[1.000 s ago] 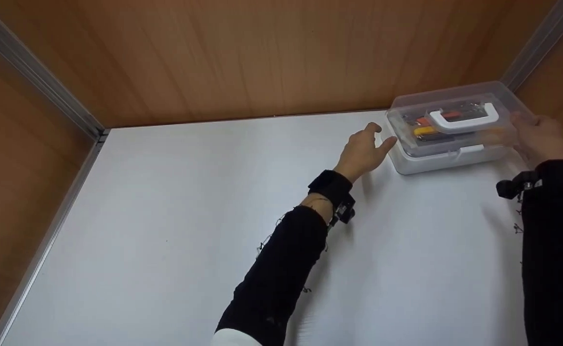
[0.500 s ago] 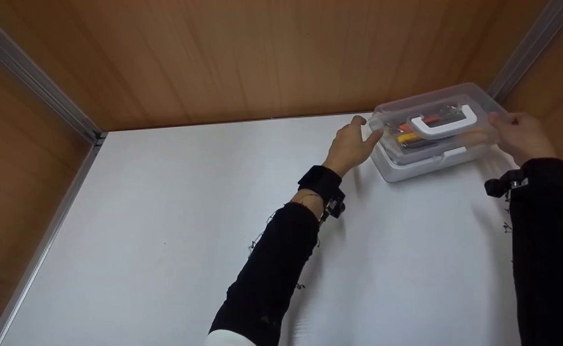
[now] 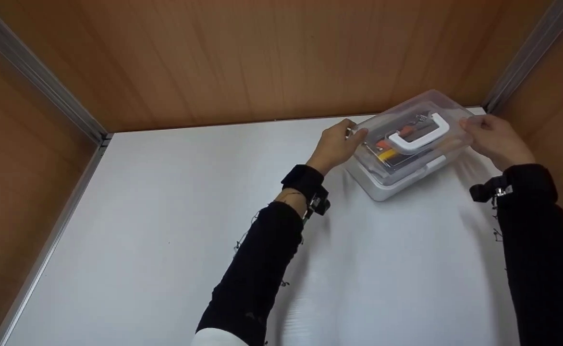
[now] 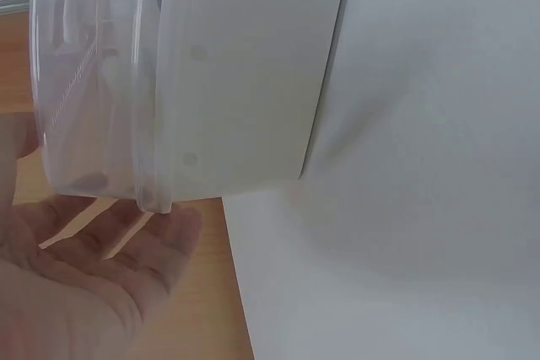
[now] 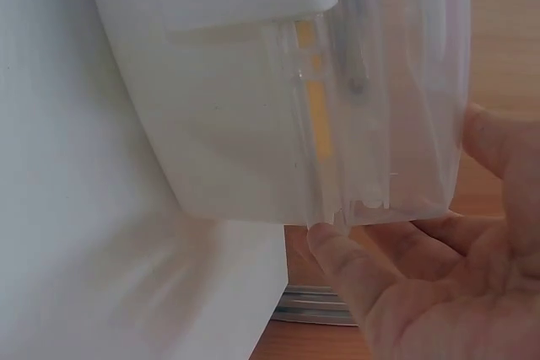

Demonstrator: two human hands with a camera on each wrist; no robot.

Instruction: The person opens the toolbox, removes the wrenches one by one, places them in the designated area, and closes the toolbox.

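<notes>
Left hand [image 3: 335,144]: fingers [image 4: 126,238] curl round the left end of the plastic box [image 3: 409,144], tips at the lid seam. Right hand [image 3: 495,142]: fingers [image 5: 354,263] hook the opposite end the same way, thumb over the lid edge. The box sits between the two hands, its base on the white counter [image 3: 262,216], skewed toward the far right corner.

Judgement: for a clean carry, keep both grips level and squeeze at the base wall, not the lid, since the lid may flex or pop.

Box: clear, glossy lid over a milky white base, rounded corners, a white handle [image 3: 418,134] on top. Orange and yellow items show through, shapes unclear. Counter: matte, smooth. Around it: wood-grain walls [image 3: 243,57] with grey metal corner rails [image 3: 36,79].
</notes>
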